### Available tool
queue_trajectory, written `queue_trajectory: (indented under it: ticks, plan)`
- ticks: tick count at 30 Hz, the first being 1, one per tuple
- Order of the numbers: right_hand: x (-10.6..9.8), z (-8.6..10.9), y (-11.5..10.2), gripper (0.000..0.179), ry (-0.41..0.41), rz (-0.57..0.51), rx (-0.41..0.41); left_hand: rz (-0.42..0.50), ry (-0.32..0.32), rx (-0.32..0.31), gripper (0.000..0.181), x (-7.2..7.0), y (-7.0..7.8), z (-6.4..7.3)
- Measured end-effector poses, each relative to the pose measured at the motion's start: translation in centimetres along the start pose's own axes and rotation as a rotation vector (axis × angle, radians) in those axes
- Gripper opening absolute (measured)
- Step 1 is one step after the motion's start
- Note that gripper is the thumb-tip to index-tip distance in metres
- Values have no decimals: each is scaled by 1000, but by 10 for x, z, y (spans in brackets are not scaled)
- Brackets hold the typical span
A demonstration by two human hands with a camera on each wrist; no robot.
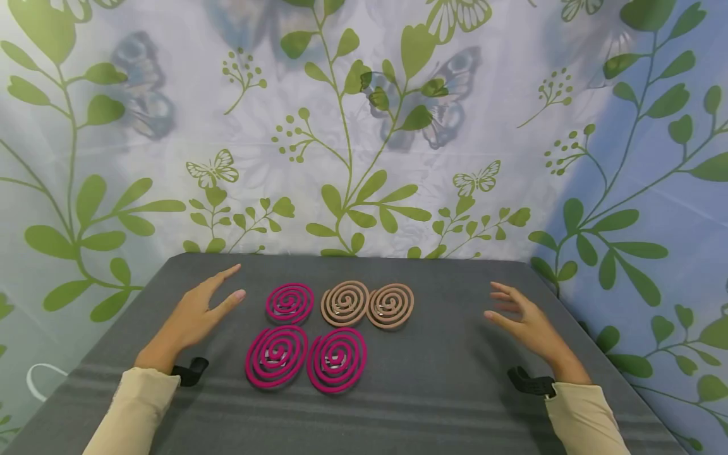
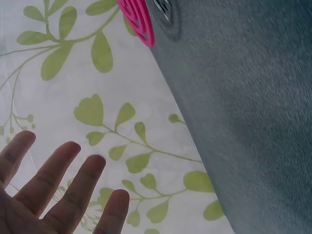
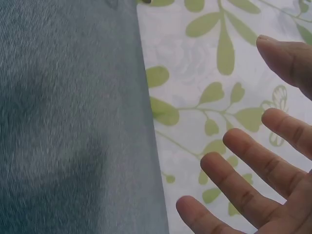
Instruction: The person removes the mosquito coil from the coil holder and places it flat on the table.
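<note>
Beyond black wrist straps [image 1: 531, 383], the left hand [image 1: 196, 313] and right hand [image 1: 526, 325] hung, fingers extended, flanking three pink coils [image 1: 279, 351] and two tan coils [image 1: 344, 304] on the gray table [image 1: 443, 392] before a leafy curtain [image 1: 364, 126], the head view alone showing all five.

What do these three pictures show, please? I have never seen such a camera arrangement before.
There is no robot here, only a person's left hand and right hand, both bare. The widest picture comes from a camera worn on the head, looking forward and down. The other two come from cameras worn on the left and right wrists, and each shows that hand close up. On the grey table lie three pink coils and two tan coils, all spirals. The tan pair is side by side at the back, next to one pink coil; two more pink ones lie nearer the person. Neither hand holds anything.
</note>
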State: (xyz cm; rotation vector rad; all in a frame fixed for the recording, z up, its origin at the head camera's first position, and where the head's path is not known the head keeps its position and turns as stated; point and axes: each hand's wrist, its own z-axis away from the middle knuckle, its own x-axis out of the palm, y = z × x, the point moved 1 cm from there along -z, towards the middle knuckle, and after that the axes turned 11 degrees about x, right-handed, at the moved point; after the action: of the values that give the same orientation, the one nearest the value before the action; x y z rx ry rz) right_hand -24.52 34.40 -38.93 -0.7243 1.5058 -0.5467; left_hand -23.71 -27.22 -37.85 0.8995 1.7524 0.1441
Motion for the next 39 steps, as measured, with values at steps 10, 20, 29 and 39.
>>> queue_trajectory:
  ticks: [10,20,29,39]
  plan:
    - [11,-1,-12,70,-59,-83,-65,145,20,85,68,6,17,-3]
    - [25,0,-21,63,-76,-114,-122,208,21,154,58,18,36,-4]
    - [35,3,-32,60,-123,-134,-162,286,-22,199,54,31,52,-9]
    - [49,2,-43,62,-194,-129,-179,357,-92,227,65,40,60,-11]
